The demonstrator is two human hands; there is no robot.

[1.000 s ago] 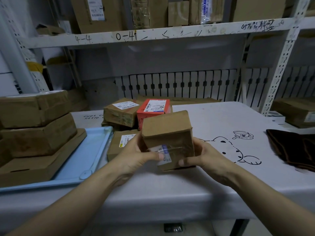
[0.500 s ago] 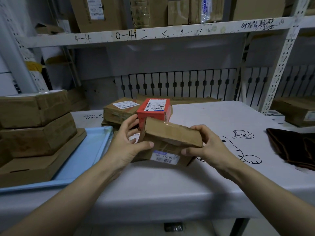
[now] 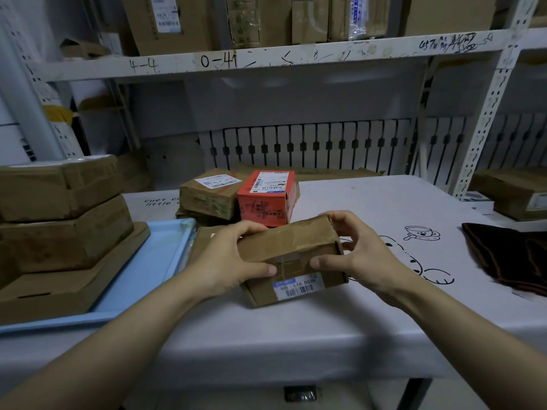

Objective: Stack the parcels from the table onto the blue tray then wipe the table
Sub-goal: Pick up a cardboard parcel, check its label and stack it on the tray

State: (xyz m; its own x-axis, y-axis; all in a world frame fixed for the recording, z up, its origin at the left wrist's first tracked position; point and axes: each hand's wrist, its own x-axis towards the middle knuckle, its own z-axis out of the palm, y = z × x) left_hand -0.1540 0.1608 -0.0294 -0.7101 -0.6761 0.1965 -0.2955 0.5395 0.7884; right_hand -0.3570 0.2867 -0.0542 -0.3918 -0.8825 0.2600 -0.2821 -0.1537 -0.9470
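I had a small brown box [image 3: 291, 258] between both hands, near the front middle of the table [image 3: 370, 208]. My left hand [image 3: 228, 261] gripped its left end, thumb curled onto the near face and fingers over the far top edge. My right hand [image 3: 359, 255] gripped the right end the same way, thumb on the near face and fingers hooked over the far corner. The box sat tilted, its barcode label facing me, and I could not tell whether its lower edge touched the table or hung just above it.

By my reckoning the stacking was roughly half done. The blue tray [image 3: 142, 276] on the left already carried three brown parcels [image 3: 65, 232] piled up, widest at the bottom. Left on the table were the box I held, a flat brown parcel [image 3: 204, 241] partly hidden behind my left hand just beside the tray, a red box [image 3: 266, 199], and a labelled brown box [image 3: 207, 193] resting on something flat beneath it. How many lay in that far cluster I could not count for certain.

The wiping had not begun, as I judged it: a dark cloth [image 3: 509, 255] lay at the table's right edge, well apart from both hands.
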